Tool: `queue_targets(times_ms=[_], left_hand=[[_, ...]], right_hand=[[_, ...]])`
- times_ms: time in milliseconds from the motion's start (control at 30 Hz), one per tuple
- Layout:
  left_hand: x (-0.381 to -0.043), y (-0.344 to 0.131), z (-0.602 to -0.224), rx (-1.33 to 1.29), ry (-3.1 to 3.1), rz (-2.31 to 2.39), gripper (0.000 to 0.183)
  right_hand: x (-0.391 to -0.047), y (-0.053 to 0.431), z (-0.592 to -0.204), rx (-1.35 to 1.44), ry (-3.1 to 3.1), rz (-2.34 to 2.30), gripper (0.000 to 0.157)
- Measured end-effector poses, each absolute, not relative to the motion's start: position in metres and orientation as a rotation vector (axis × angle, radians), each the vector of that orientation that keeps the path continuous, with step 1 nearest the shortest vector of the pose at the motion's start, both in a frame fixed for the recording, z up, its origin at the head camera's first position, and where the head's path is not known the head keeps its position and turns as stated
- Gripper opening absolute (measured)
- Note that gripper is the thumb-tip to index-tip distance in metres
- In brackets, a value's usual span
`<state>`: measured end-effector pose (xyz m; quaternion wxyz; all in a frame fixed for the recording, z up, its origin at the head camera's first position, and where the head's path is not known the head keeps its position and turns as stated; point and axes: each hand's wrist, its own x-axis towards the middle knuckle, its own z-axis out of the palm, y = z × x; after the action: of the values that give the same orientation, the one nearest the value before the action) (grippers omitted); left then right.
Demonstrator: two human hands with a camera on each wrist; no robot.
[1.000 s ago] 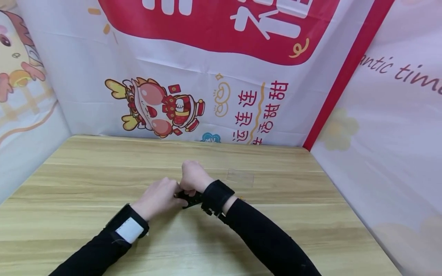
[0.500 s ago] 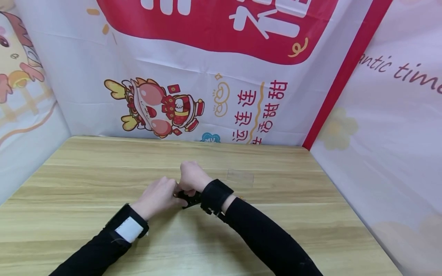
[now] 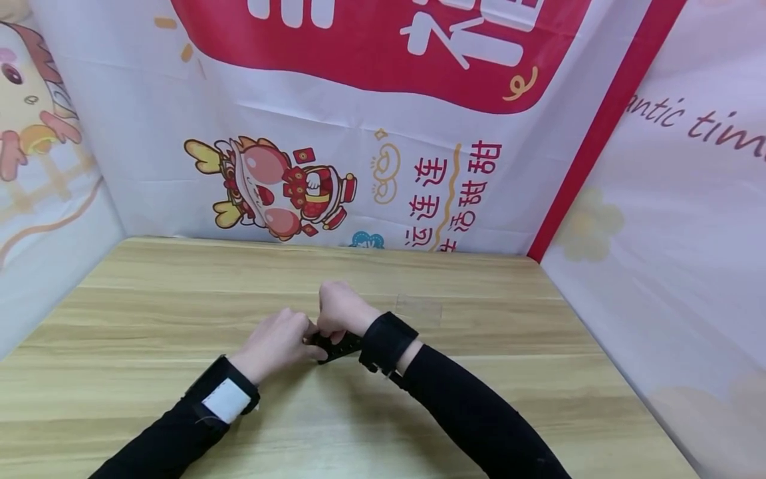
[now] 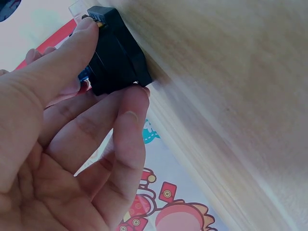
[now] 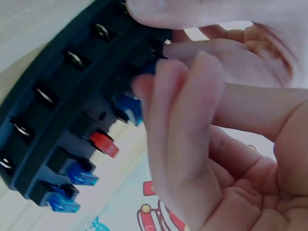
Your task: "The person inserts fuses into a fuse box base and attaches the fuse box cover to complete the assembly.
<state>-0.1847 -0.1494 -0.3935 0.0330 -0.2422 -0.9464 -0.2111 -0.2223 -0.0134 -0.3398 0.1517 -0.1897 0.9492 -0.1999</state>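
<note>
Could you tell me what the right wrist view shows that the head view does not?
Only the right wrist view shows the block's blue fuses, a red fuse and metal contacts, with the right hand's fingers at one blue fuse. Only the head view shows the table, banners and both sleeves. Both show the right hand on the black block.

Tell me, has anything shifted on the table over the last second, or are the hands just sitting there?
Hardly anything. The right hand and its wrist edged a little to the right; part of that may be the camera drifting. The left hand keeps pinching the black fuse block at one end, and the right hand's fingers stay at its row of coloured fuses. The block remains on the wooden table.
</note>
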Motion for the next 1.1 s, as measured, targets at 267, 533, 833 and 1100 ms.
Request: queue_targets(times_ms=[267,533,833,1100], left_hand=[[-0.183,-0.148,-0.391,-0.762,-2.895,-0.66,0.024],[-0.183,-0.147,-0.391,-0.805,-2.854,-0.652,0.017],[-0.184,-0.147,-0.394,-0.844,-2.815,-0.666,0.014],[-0.183,-0.148,-0.393,-0.839,-2.808,-0.652,0.016]], right_hand=[[-0.222,-0.013,-0.338,-0.544,2.753,-0.523,0.022],[-0.224,-0.019,-0.337,-0.442,2.748,-0.462,0.017],[-0.23,-0.025,-0.337,-0.363,2.717,-0.414,0.021],[-0.231,-0.026,-0.339,-0.33,2.724,-0.4,0.023]])
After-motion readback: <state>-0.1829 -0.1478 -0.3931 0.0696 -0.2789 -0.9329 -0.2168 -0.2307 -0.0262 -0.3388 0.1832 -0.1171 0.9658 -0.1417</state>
